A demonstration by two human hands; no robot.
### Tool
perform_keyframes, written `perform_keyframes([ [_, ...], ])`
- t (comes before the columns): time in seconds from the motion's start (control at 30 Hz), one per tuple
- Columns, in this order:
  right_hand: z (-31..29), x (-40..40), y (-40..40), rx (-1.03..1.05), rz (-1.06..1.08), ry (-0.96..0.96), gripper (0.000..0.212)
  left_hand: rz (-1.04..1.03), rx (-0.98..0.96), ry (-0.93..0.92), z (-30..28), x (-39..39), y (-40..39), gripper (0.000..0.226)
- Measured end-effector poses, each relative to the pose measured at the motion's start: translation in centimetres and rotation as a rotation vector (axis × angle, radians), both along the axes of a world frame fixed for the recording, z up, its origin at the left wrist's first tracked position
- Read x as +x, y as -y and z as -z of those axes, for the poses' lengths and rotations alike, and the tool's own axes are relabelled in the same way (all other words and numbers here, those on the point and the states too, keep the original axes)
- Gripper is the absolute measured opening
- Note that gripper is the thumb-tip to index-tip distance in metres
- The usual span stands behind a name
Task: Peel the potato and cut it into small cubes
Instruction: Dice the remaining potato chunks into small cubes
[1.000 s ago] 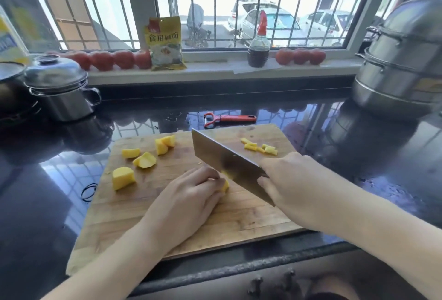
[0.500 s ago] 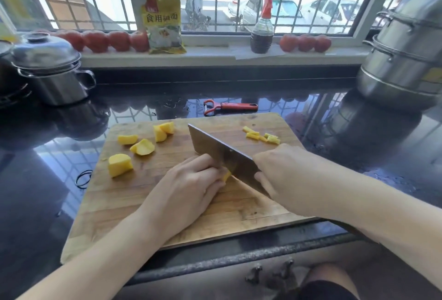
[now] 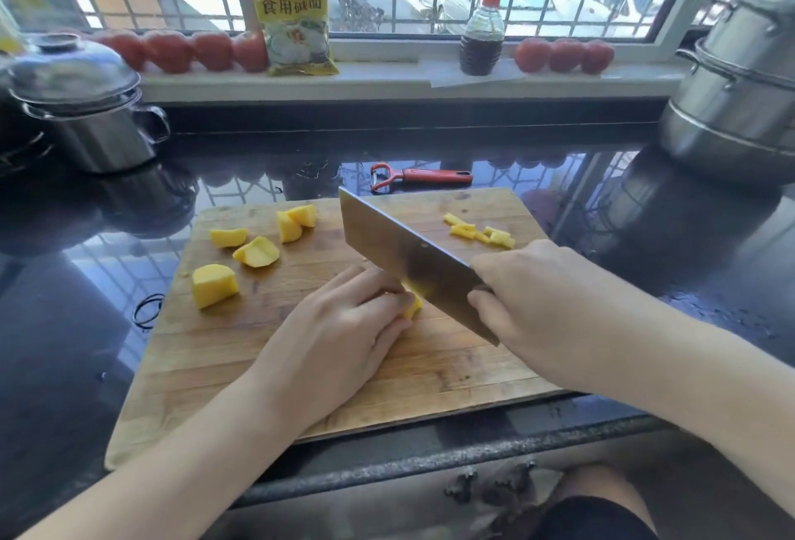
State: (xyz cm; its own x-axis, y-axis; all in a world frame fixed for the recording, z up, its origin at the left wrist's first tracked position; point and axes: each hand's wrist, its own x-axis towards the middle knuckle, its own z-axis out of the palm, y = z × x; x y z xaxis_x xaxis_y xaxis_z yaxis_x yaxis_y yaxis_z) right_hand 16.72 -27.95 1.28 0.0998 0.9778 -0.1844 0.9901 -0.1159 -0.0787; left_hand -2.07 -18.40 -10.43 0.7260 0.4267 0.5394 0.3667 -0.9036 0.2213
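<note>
The right hand (image 3: 529, 294) holds the handle of the broad rectangular steel cleaver (image 3: 404, 255), with the handle itself hidden inside the curled fingers. The left hand (image 3: 344, 324) lies palm-down with its fingertips curled over a small yellow peeled potato piece (image 3: 414, 308) near the middle of the pale wooden cutting board (image 3: 266, 363). Only a sliver of that piece shows beside the blade, so its remaining size cannot be judged.

Change over the last second: the cleaver has stayed against the left-hand knuckles, its blade face tilted, and the yellow sliver at the blade has shifted only slightly. The head camera has tipped and moved closer, which accounts for most of the apparent shift of the scene. The board contents have not moved.

Implication: the work is mid-way through the dicing stage. Peeling appears complete, since every piece on the board shows bare yellow flesh and the red-handled peeler (image 3: 419, 176) lies on the dark glossy surface (image 3: 64, 324) just behind the board. Four or five large yellow chunks (image 3: 214, 285) wait at the board's left, well apart from the blade. A cluster of small yellow cut strips (image 3: 479, 231) lies at the far right corner. Only this cluster approaches cube size, so most of the cutting remains.
</note>
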Motion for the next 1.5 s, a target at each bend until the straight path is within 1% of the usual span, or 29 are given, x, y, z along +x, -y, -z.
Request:
perform_keyframes([
  [0.1, -0.2, -0.4, 0.3, -0.034, 0.013, 0.019, 0.032, 0.002, -0.01, -0.006, 0.1, 0.0, 0.0, 0.014],
  [0.37, -1.1, -1.0, 0.8, -0.034, 0.016, 0.066, 0.034, 0.003, -0.006, -0.009, -0.1, 0.0, 0.1, 0.015],
  [0.5, -1.0, -1.2, 0.6, -0.066, -0.028, 0.068, 0.017, 0.005, -0.008, 0.002, -0.1, 0.0, 0.2, 0.014],
  [0.63, 0.2, -1.3, -0.4, -0.048, -0.057, 0.083, 0.011, 0.012, -0.013, 0.0, -0.1, 0.0, 0.1, 0.017],
  [0.83, 2.0, -1.4, -1.7, 0.018, -0.079, 0.039, 0.014, 0.01, -0.017, 0.008, 0.2, -0.2, 0.2, 0.016],
  [0.97, 2.2, -0.6, -2.2, 0.004, -0.072, 0.009, 0.015, -0.01, -0.023, 0.005, 0.2, -0.1, 0.0, 0.02],
  [1.13, 1.6, 0.0, -3.7, -0.041, -0.081, -0.061, 0.032, -0.01, -0.029, 0.002, -0.2, 0.0, -0.4, 0.02],
  [1.2, 1.0, -0.1, -4.2, -0.047, -0.081, -0.067, 0.029, -0.011, -0.03, 0.002, -0.8, 0.0, -0.2, 0.021],
  [1.3, 0.5, -0.9, -3.8, -0.046, -0.07, -0.067, 0.012, -0.005, -0.045, -0.01, -1.6, -0.1, 0.1, 0.017],
  [1.37, 0.4, -1.1, -2.9, -0.024, -0.075, -0.087, 0.005, -0.004, -0.064, -0.035, -2.2, -0.2, 0.3, 0.015],
  [1.43, 0.4, -0.9, -2.2, 0.009, -0.052, -0.126, 0.013, -0.009, -0.107, -0.087, -2.6, -0.2, 0.7, 0.013],
  [1.5, 0.3, -1.0, -1.7, 0.0, 0.027, -0.173, 0.019, -0.031, -0.145, -0.147, -2.7, -0.1, 1.3, 0.011],
])
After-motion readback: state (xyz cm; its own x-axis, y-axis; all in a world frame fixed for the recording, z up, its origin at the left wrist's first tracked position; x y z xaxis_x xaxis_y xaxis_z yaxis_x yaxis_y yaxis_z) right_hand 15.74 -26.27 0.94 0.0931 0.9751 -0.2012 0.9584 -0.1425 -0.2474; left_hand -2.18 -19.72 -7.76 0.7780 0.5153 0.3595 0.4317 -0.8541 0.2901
